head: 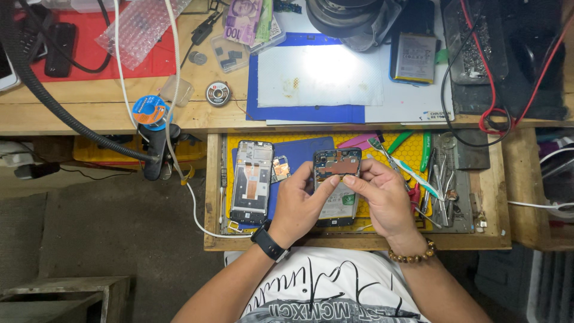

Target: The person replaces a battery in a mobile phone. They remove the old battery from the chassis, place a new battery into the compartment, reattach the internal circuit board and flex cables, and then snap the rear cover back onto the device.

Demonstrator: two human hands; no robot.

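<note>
Seen from above, our two forearms rise from the lower edge of the view and converge toward the middle. Our left hand (297, 206) curls with its back to the camera, the thumb stretched up and to the right, the fingers wrapped under and out of sight; a dark watch sits on that wrist. Our right hand (385, 200) mirrors it, the fingers bent inward and the index fingertip almost meeting the left thumb. A beaded bracelet circles the right wrist. Both arms are bare, elbows spread wide.
</note>
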